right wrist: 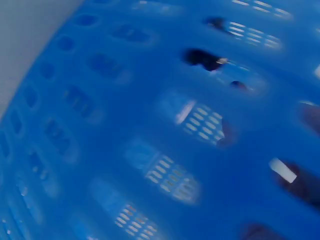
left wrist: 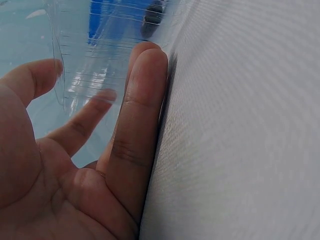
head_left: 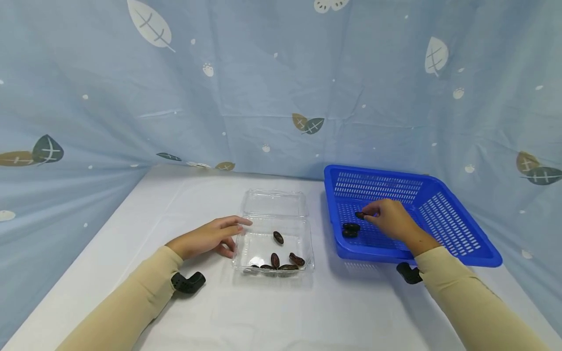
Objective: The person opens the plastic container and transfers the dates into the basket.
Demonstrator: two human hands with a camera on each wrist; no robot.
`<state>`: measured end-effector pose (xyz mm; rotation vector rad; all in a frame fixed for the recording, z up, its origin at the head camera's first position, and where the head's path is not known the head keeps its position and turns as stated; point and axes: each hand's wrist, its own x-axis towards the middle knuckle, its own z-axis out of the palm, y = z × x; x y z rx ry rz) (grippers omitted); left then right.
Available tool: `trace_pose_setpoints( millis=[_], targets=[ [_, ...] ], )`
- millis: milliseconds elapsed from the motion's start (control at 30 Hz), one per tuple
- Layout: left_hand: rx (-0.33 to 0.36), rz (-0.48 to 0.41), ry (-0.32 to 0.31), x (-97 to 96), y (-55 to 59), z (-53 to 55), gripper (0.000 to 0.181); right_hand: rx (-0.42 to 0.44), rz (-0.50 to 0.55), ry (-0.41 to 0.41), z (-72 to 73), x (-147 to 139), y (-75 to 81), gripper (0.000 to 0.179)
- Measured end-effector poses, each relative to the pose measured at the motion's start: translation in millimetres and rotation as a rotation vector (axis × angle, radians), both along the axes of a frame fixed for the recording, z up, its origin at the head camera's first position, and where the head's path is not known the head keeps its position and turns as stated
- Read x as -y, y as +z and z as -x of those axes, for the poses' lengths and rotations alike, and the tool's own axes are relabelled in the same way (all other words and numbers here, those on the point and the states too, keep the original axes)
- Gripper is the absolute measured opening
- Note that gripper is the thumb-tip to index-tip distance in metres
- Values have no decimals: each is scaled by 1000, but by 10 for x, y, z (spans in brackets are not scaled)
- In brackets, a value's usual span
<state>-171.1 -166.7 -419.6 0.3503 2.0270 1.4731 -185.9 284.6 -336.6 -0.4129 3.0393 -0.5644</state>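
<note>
My left hand (head_left: 210, 237) rests at the left side of a clear plastic clamshell box (head_left: 256, 246), its fingers extended and touching the wall. In the left wrist view, spread fingers (left wrist: 142, 100) lie against the clear plastic. Inside the box, one dark brown date (head_left: 278, 238) lies apart, while several others gather at the near edge. Over the blue basket (head_left: 461, 234), my right hand (head_left: 392, 219) pinches a date (head_left: 360, 215) between thumb and fingertips. Two more dates (head_left: 350, 230) sit on the basket floor. The right wrist view mostly shows the basket's slotted wall (right wrist: 140, 100), blurred.
The box's lid (head_left: 275, 203) is folded back, away from me. A white cloth (head_left: 193, 321) covers the table. Behind it hangs a blue curtain (head_left: 263, 73) with leaf prints. The basket stands right of the box, with a gap between them.
</note>
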Motion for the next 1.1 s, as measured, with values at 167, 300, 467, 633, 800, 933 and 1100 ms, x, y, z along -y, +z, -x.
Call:
trace_pose_setpoints(
  millis=[167,300,467,633,800,933,1100],
  targets=[
    [0,2,-1,-2,2,-1,45,54,-34,-14,23,-11,-69,16],
    [-5,1,-2,-1,7,0,45,111,-39,-17,33,-5,-93,18],
    [-3,2,-6,-3,18,-3,45,162,-58,-16,39,7,-125,17],
    [-2,-2,-7,-14,22,-2,45,179,-75,-6,22,-5,-123,18],
    [5,-12,-4,-17,23,-7,46,132,-67,-3,2,-1,-56,20],
    [5,-16,-1,-21,33,-14,45,28,-16,-3,-44,26,57,21],
    [5,-8,1,-16,18,-18,44,-134,112,34,-224,267,241,17]
  ],
)
